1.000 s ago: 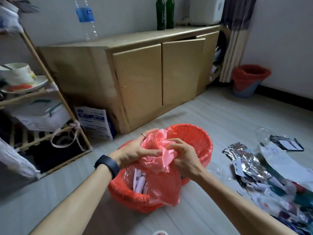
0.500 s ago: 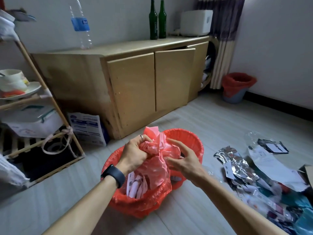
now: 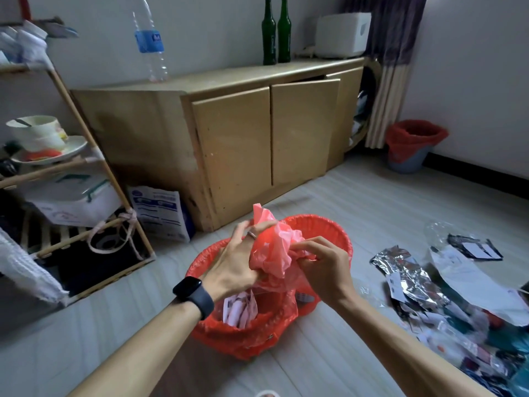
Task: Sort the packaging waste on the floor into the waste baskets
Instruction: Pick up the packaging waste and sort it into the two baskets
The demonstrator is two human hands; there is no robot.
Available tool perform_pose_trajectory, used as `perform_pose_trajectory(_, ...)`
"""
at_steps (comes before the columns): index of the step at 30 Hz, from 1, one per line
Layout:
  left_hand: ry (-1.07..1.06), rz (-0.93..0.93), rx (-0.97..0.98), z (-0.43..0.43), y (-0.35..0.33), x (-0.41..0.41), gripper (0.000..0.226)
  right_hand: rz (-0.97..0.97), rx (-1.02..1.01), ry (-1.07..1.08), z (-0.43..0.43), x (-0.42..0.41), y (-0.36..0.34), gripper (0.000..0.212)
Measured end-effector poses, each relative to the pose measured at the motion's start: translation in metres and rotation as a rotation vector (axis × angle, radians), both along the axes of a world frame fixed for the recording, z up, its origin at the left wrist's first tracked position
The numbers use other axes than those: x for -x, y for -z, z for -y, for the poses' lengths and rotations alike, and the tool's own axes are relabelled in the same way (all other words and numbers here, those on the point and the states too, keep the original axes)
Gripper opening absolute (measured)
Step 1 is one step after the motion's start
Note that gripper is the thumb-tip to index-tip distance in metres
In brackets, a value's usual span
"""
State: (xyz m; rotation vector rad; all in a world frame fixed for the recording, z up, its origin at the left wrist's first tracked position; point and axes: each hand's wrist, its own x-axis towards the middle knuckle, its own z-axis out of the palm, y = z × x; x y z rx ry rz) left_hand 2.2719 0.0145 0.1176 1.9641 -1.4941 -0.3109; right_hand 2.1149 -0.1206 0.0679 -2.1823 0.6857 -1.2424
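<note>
Two red waste baskets stand side by side on the floor in front of me. The near basket [image 3: 229, 336] has a red liner and holds white paper packaging [image 3: 239, 306]. The far basket [image 3: 329, 227] sits just behind it. Above them I hold a crumpled red plastic bag [image 3: 272, 253]. My left hand [image 3: 237, 262], with a ring and a black watch on the wrist, grips the bag's left side. Its right side is pinched by my right hand [image 3: 323, 265]. A heap of packaging waste [image 3: 446, 299], silver foil and white mailers, lies on the floor at the right.
A wooden cabinet [image 3: 257, 138] with two green bottles and a water bottle stands behind. A bamboo shelf [image 3: 74, 196] with dishes is at the left. A blue bin with a red liner [image 3: 409, 147] stands by the curtain at the far right corner.
Both hands have kept working the red bag above the baskets. The bag is bunched tighter and held higher, and my left hand has turned its back towards me. The view has shifted slightly.
</note>
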Motion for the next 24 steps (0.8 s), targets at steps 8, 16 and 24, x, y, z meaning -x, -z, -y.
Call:
perform_pose_trajectory(8, -0.117, 0.23, 0.044, -0.015, 0.019, -0.031, 0.043, -0.015, -0.191, -0.121, -0.015, -0.053, 0.023, 0.035)
perform_pose_trajectory(16, -0.203, 0.425, -0.423, -0.009, 0.101, -0.072, 0.051, -0.775, 0.035, -0.252, -0.011, -0.068, 0.094, 0.057)
perform_pose_trajectory(24, -0.08, 0.392, -0.766, 0.05, 0.187, -0.071, 0.05, -0.994, -0.094, -0.133, -0.004, -0.064, 0.133, 0.096)
